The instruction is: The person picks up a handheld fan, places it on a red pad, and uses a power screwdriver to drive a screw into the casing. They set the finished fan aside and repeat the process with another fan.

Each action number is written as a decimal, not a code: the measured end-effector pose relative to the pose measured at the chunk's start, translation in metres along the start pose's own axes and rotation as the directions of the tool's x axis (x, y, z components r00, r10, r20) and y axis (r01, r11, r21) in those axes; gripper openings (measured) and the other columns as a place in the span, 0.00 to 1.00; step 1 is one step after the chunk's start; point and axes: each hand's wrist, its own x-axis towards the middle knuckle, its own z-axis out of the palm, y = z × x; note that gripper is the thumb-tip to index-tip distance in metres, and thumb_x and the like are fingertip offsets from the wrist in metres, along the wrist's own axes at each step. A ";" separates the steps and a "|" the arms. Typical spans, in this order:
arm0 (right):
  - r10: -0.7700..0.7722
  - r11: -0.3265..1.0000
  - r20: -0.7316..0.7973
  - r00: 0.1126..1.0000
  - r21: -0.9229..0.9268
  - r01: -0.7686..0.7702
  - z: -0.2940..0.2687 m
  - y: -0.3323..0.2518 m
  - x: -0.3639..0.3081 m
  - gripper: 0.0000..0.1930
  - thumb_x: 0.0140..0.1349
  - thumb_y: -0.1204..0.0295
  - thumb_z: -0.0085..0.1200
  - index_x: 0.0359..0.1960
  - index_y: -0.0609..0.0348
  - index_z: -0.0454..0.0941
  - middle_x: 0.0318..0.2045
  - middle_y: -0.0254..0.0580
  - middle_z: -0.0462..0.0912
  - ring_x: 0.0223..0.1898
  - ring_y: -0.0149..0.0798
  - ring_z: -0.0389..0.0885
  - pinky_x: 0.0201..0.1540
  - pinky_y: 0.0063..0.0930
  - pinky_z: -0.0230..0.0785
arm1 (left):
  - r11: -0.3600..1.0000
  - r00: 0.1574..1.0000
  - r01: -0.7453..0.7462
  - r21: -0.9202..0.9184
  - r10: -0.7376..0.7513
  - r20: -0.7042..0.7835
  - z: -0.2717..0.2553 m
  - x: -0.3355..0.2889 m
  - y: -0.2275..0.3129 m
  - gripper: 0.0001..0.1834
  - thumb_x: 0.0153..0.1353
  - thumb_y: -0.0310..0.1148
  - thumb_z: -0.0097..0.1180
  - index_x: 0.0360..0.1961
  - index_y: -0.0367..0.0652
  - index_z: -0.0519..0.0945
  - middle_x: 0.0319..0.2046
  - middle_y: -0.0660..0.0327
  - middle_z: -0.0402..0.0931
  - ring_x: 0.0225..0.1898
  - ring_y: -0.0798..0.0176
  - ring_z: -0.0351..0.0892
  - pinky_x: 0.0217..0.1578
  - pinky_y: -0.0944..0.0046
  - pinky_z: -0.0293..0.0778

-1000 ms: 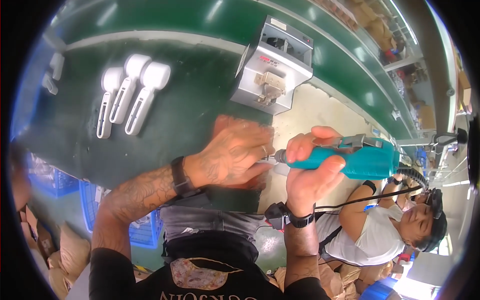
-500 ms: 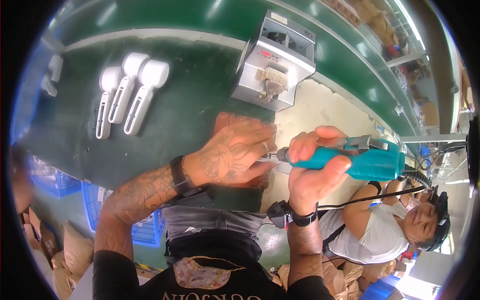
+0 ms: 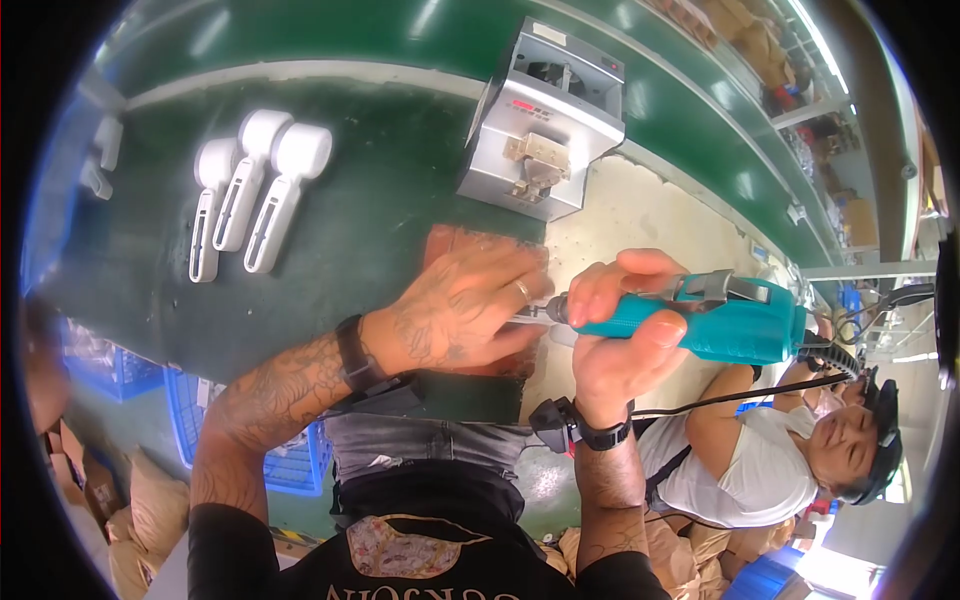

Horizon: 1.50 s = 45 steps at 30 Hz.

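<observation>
One teal electric screwdriver (image 3: 745,325) is in the right hand (image 3: 625,335), its tip at one pale part (image 3: 562,337) beneath the left hand (image 3: 465,310).
The right hand's fingers are wrapped around the screwdriver; the left hand's fingers grasp the pale part, which is mostly hidden, over one reddish-brown mat (image 3: 441,246); whether the bit touches it, I cannot tell; one grey screw feeder (image 3: 535,140) stands beyond the hands, and three white handheld devices (image 3: 268,225) with round heads lie close together on the green worktop (image 3: 380,180), farther to the left; at right is one co-worker (image 3: 745,465) in a white shirt.
</observation>
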 end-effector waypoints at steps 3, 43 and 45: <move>-0.016 1.000 0.037 0.999 -0.013 0.016 0.000 -0.001 0.001 0.40 0.67 0.33 0.50 0.50 0.67 0.72 0.19 0.35 0.69 0.19 0.34 0.69 0.24 0.30 0.64 | 1.000 0.999 0.004 -0.015 -0.004 -0.045 0.001 0.000 0.001 0.22 0.50 0.35 0.72 0.43 0.37 0.77 0.48 0.48 0.77 0.50 0.42 0.78 0.54 0.46 0.75; -0.083 0.986 0.066 0.994 -0.139 0.092 0.043 0.037 0.104 0.25 0.77 0.51 0.47 0.46 0.68 0.75 0.25 0.40 0.77 0.27 0.36 0.78 0.31 0.29 0.69 | 0.992 0.998 0.058 0.114 -0.056 -0.019 -0.014 -0.007 -0.018 0.21 0.56 0.47 0.71 0.47 0.50 0.85 0.44 0.64 0.79 0.47 0.57 0.74 0.47 0.53 0.72; -0.151 0.973 0.102 0.983 -0.162 0.166 0.043 0.048 0.106 0.23 0.78 0.53 0.47 0.43 0.66 0.75 0.24 0.38 0.77 0.27 0.35 0.78 0.31 0.29 0.69 | 0.994 0.998 0.052 0.095 -0.050 -0.023 -0.013 -0.005 -0.017 0.22 0.56 0.48 0.71 0.48 0.50 0.85 0.44 0.64 0.79 0.47 0.57 0.74 0.48 0.52 0.72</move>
